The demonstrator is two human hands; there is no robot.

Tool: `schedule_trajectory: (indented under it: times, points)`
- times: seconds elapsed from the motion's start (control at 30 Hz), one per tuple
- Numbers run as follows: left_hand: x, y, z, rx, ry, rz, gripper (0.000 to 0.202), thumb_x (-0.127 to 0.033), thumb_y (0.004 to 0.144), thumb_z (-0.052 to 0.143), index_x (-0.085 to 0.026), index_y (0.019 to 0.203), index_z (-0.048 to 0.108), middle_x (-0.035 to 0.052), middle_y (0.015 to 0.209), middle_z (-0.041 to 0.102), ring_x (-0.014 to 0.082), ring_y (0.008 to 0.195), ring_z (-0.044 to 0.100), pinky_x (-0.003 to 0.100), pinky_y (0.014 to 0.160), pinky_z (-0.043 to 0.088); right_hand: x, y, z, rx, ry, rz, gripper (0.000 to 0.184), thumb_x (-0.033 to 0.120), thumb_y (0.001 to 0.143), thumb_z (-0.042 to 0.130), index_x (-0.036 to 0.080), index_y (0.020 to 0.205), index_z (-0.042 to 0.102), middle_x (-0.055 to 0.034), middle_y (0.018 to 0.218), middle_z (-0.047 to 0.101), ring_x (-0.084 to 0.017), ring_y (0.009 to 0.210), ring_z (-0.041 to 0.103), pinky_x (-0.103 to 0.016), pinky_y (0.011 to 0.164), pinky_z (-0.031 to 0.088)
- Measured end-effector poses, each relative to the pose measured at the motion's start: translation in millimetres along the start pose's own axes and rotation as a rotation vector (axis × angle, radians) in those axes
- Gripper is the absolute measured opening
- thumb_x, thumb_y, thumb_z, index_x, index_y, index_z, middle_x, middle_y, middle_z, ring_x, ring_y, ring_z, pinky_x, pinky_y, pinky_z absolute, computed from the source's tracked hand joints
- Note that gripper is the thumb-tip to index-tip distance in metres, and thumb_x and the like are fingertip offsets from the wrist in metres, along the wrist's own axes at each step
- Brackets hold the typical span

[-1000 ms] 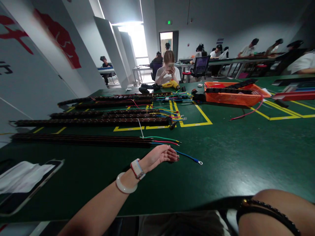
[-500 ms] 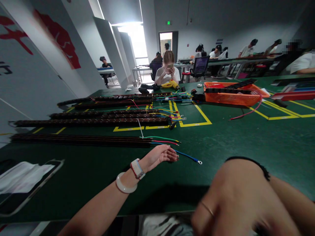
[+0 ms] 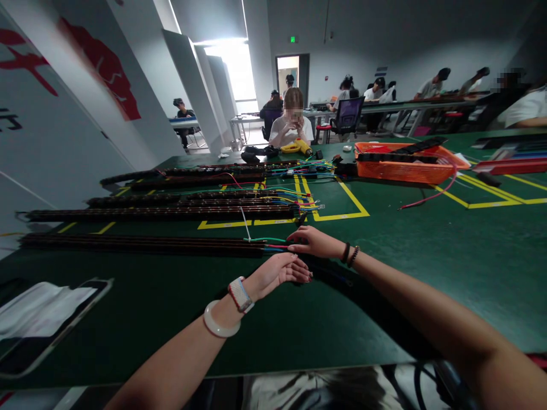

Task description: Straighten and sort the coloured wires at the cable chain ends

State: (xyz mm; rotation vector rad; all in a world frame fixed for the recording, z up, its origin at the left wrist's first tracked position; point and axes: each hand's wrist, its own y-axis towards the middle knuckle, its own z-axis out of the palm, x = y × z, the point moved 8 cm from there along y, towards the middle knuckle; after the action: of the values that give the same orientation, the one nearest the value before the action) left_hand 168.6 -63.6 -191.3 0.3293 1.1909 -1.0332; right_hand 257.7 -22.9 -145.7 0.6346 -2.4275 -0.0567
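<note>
A long dark cable bundle (image 3: 145, 242) lies across the green table, its coloured wire ends pointing right. My left hand (image 3: 280, 274) is beside those ends, palm partly showing and fingers loosely bent, holding nothing that I can see. Just above it, my right hand (image 3: 318, 241) reaches over the wire ends from the right. Its thumb tip is by the red wire (image 3: 277, 246) and its fingertips by the green wire (image 3: 269, 240), with a gap between. A blue wire's lug (image 3: 348, 282) lies in the right arm's shadow. A white cable tie (image 3: 245, 223) sticks up from the bundle.
More cable bundles (image 3: 162, 213) lie farther back, near yellow tape outlines (image 3: 342, 217). An orange basket (image 3: 397, 171) and a yellow heat gun (image 3: 298, 147) stand beyond. A clear-edged pouch (image 3: 85, 310) lies at left. A person (image 3: 293, 122) sits opposite.
My right hand has moved from close to the camera to the wire ends, and now covers the tips of the green and red wires. My left hand has barely moved.
</note>
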Motion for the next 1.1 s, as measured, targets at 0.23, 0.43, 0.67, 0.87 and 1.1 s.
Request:
schedule_trajectory:
  times: [0.23,0.43,0.67,0.87,1.1]
  points:
    - [1,0,-0.1,-0.001,0.024,-0.002,0.033,-0.031,0.088,0.044,-0.005,0.086,0.064,0.0184,0.088,0.069,0.0224,0.081,0.066,0.039,0.084,0.047,-19,7,20,0.148,0.227,0.14,0.042,0.051,0.083,0.052,0.012,0.091,0.067,-0.0045,0.082,0.066,-0.014,0.069,0.055,-0.024,0.062,0.04]
    - [-1,-1,2.7,-0.003,0.056,0.005,0.032,-0.033,0.087,0.047,-0.006,0.085,0.063,0.0177,0.088,0.069,0.0223,0.082,0.066,0.038,0.084,0.047,-27,8,26,0.169,0.3,0.183,0.044,0.055,0.079,0.053,0.012,0.085,0.062,0.0003,0.071,0.059,-0.01,0.061,0.047,-0.022,0.056,0.035]
    - [-2,-1,4.7,0.004,0.085,0.027,0.032,-0.035,0.085,0.049,-0.006,0.083,0.064,0.018,0.086,0.069,0.0223,0.08,0.066,0.037,0.082,0.047,-30,5,33,0.252,0.236,0.259,0.053,0.065,0.076,0.049,0.014,0.073,0.062,0.0046,0.055,0.048,-0.008,0.05,0.037,-0.022,0.047,0.027]
    - [-3,-2,4.9,0.008,0.103,0.037,0.034,-0.038,0.085,0.051,-0.006,0.084,0.064,0.0185,0.087,0.069,0.0223,0.08,0.066,0.037,0.081,0.047,-28,5,31,0.189,0.335,0.28,0.057,0.071,0.073,0.048,0.015,0.067,0.056,0.0064,0.051,0.042,-0.007,0.047,0.034,-0.021,0.045,0.025]
    - [-3,-2,5.2,0.004,0.093,0.037,0.033,-0.037,0.086,0.05,-0.007,0.084,0.064,0.0175,0.086,0.069,0.0225,0.08,0.066,0.037,0.082,0.047,-32,5,33,0.183,0.314,0.29,0.054,0.067,0.074,0.05,0.014,0.064,0.057,0.0053,0.049,0.044,-0.007,0.045,0.035,-0.021,0.044,0.024]
